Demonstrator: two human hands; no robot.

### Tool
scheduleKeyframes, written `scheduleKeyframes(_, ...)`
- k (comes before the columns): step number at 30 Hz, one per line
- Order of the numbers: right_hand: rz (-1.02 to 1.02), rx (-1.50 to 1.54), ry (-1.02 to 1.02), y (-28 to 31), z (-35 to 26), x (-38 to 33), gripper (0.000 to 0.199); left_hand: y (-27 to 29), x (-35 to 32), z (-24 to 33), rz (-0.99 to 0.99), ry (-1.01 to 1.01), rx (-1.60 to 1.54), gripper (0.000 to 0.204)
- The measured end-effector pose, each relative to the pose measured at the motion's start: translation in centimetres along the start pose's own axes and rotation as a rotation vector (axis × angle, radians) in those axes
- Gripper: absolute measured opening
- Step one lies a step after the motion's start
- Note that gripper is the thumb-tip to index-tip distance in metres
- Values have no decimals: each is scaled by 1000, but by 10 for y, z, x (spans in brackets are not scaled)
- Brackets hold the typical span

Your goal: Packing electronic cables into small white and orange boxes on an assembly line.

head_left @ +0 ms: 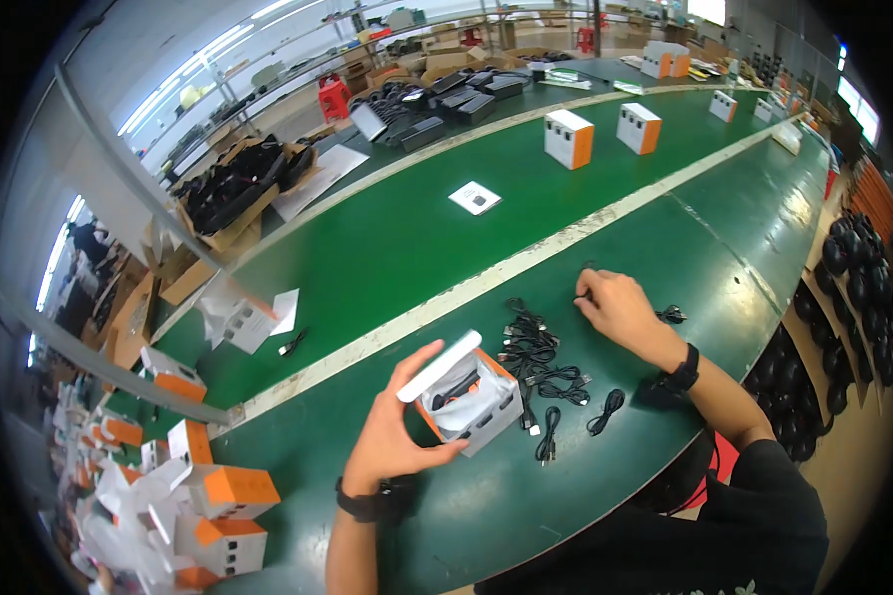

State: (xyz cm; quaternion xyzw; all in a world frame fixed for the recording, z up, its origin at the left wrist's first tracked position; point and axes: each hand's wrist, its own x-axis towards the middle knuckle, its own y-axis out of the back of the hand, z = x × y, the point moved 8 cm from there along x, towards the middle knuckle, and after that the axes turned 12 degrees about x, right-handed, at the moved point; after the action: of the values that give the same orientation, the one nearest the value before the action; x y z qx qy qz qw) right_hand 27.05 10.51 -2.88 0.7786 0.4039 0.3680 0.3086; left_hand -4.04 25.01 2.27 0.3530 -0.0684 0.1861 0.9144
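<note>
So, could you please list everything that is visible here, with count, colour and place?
open box: one, white and orange, on the near belt, lid up, held by the left hand
coiled cables: a pile, black, on the belt between the hands
green belt: long, with pale stripes along it
closed boxes: several, white and orange, standing farther along the belt
leaflet: one, white, mid belt
stacked boxes: many, white and orange, lower left
cardboard cartons: several, brown, with black items, far left
left hand: grips the open box
right hand: on the belt at a cable; black wristband
</note>
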Motion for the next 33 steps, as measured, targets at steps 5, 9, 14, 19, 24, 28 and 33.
scheduleKeyframes(5, 114, 354, 39, 27, -55, 1, 22, 7, -29, -21, 65, 112, -337, 128)
scheduleKeyframes(9, 6, 505, 674, 43, -191, -32, 30, 17, -34, -12, 202, 40, -319, 113)
scheduleKeyframes(14, 76, 179, 980, 12, -260, -66, 36, 9, -41, -9, 349, 49, -345, 92)
scheduleKeyframes(19, 87, 1, 808, -18, -259, -53, 35, 10, -67, -19, 420, 99, -407, 82)
scheduleKeyframes(24, 33, -210, 703, -43, -265, -39, 30, 9, -70, -27, 420, 72, -422, 82)
scheduleKeyframes(28, -89, -160, 703, -47, -265, -33, 33, 7, -64, -34, 471, -12, -830, 77)
scheduleKeyframes(33, 74, 292, 516, -29, -244, -30, 46, 6, -43, -47, 429, 220, -553, 57)
